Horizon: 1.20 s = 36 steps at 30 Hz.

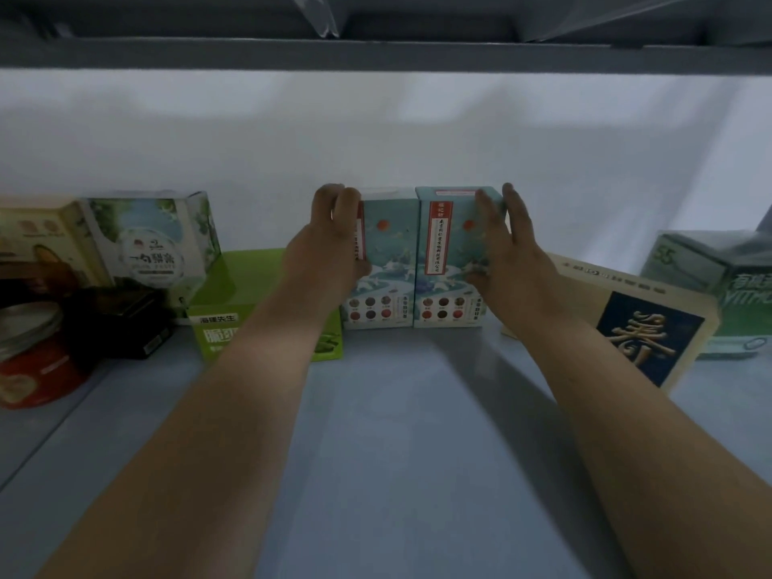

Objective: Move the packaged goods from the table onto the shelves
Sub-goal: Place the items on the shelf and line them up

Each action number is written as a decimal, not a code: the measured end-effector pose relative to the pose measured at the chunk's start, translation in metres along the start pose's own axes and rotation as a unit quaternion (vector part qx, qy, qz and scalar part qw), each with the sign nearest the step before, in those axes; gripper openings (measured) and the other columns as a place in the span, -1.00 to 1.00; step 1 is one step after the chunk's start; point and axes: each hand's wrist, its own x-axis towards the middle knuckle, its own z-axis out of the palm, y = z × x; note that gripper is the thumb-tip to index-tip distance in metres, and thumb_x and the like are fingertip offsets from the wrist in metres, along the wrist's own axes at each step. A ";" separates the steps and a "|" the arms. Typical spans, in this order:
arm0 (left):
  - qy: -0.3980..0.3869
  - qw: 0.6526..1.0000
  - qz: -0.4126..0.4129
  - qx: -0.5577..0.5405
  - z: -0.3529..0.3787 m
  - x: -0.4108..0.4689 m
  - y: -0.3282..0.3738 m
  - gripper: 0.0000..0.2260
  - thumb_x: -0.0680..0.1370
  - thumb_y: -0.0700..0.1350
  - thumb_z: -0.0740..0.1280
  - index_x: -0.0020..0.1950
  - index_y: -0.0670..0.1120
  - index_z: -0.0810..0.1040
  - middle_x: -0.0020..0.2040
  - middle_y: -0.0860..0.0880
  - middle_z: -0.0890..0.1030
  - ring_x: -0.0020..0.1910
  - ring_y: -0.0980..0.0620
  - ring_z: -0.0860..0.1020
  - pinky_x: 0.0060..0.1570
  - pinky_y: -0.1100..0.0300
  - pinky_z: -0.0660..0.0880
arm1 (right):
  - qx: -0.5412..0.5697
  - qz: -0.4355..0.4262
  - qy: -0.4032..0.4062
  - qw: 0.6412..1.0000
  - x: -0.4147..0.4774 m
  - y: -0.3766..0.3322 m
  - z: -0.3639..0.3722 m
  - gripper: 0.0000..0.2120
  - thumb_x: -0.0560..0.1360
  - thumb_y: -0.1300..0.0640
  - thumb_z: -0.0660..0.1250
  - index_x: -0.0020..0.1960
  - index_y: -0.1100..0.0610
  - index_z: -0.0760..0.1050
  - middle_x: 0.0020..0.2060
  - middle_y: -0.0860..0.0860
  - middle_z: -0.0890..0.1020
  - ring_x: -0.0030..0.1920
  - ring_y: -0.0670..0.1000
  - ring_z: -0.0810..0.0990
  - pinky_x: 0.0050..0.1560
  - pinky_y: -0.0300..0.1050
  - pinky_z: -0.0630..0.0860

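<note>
My left hand (330, 240) grips the left teal box (388, 261) and my right hand (501, 244) clasps the right teal box (451, 261). Both stand upright at the back of the shelf (397, 411). Green box (221, 323) just beside on my left, beige box (626, 319) near on my right, open shelf in front.

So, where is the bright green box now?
Head view: the bright green box is on the shelf, left of centre, between the round-label box and the left teal box.

A white wall (417, 131) stands behind; clear plastic (321, 14) hangs above.
</note>
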 end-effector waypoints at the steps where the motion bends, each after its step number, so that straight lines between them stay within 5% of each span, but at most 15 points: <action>1: 0.000 1.000 0.001 0.001 0.000 0.000 0.000 -0.26 0.40 -0.16 0.58 0.46 -0.17 0.25 0.50 -0.17 0.21 0.02 -0.29 0.59 -0.13 -0.03 0.53 | -0.005 -0.003 0.001 1.000 0.000 0.001 -0.001 -0.01 0.48 0.26 0.51 0.65 0.04 -0.09 0.63 0.14 -0.09 0.25 0.33 0.55 0.00 0.17 0.57; 10: 0.001 1.000 0.023 0.007 0.000 -0.001 -0.007 -0.26 0.43 -0.17 0.55 0.48 -0.17 0.21 0.50 -0.16 0.21 0.03 -0.29 0.59 -0.13 -0.11 0.60 | 0.001 -0.010 -0.002 1.000 0.000 0.001 -0.001 0.01 0.49 0.20 0.50 0.65 -0.02 -0.14 0.64 0.11 -0.12 0.46 0.28 0.34 0.21 0.23 0.51; 13: -0.001 0.999 0.034 0.003 -0.001 -0.002 -0.010 -0.27 0.42 -0.10 0.55 0.46 -0.16 0.23 0.48 -0.20 0.23 0.19 -0.34 0.51 -0.03 -0.20 0.59 | -0.004 -0.006 -0.006 1.000 -0.002 0.000 -0.003 -0.01 0.52 0.19 0.47 0.64 -0.04 -0.18 0.64 0.11 -0.15 0.51 0.24 0.26 0.29 0.17 0.46; 18: 0.044 0.997 0.059 0.029 -0.011 0.002 -0.013 -0.24 0.42 0.11 0.46 0.51 -0.13 0.27 0.49 -0.26 0.25 0.53 -0.34 0.13 0.29 -0.40 0.40 | -0.011 0.018 -0.035 0.999 -0.007 0.000 -0.015 -0.09 0.57 0.07 0.40 0.65 -0.05 -0.19 0.64 0.09 -0.10 0.60 0.18 0.06 0.48 0.14 0.26; 23: 0.071 0.986 0.138 0.065 -0.006 -0.008 0.022 -0.32 0.55 0.18 0.24 0.62 -0.05 0.19 0.62 -0.19 0.13 0.62 -0.28 -0.04 0.54 -0.30 -0.02 | -0.090 0.051 -0.094 0.990 -0.016 0.015 -0.042 -0.21 0.57 -0.11 0.34 0.63 0.00 -0.01 0.61 0.10 0.09 0.61 0.19 0.00 0.58 0.19 0.07; 27: 0.041 0.978 0.191 0.075 0.017 -0.028 0.052 -0.32 0.56 0.14 0.25 0.64 0.04 0.11 0.64 -0.12 0.08 0.62 -0.25 -0.06 0.54 -0.28 -0.01 | -0.148 0.082 -0.120 0.978 -0.045 0.041 -0.077 -0.31 0.54 -0.15 0.34 0.58 0.03 0.19 0.53 0.11 0.27 0.54 0.17 0.20 0.47 0.13 0.21; 30: 0.007 0.963 0.251 0.102 0.035 -0.040 0.068 -0.36 0.58 0.10 0.23 0.64 0.03 0.13 0.64 -0.11 0.10 0.62 -0.24 -0.02 0.55 -0.22 -0.05 | -0.185 0.058 -0.091 0.977 -0.077 0.070 -0.095 -0.36 0.43 -0.09 0.47 0.41 0.16 0.44 0.26 0.20 0.54 0.23 0.27 0.53 0.12 0.15 0.53; 32: -0.021 0.962 0.248 0.108 0.042 -0.048 0.079 -0.38 0.57 0.06 0.28 0.62 0.03 0.21 0.62 -0.12 0.18 0.60 -0.28 0.06 0.47 -0.31 0.11 | -0.200 0.037 -0.101 0.974 -0.087 0.088 -0.099 -0.37 0.35 -0.03 0.55 0.33 0.20 0.49 0.12 0.20 0.58 0.05 0.29 0.58 0.01 0.16 0.58; 36: -0.082 0.967 0.209 0.117 0.054 -0.061 0.104 -0.36 0.51 0.08 0.38 0.58 0.05 0.30 0.55 -0.12 0.33 0.51 -0.36 0.28 0.24 -0.40 0.41 | -0.193 -0.019 -0.078 0.978 -0.086 0.107 -0.092 -0.31 0.21 0.08 0.66 0.26 0.23 0.52 0.05 0.20 0.60 0.00 0.30 0.57 -0.03 0.17 0.56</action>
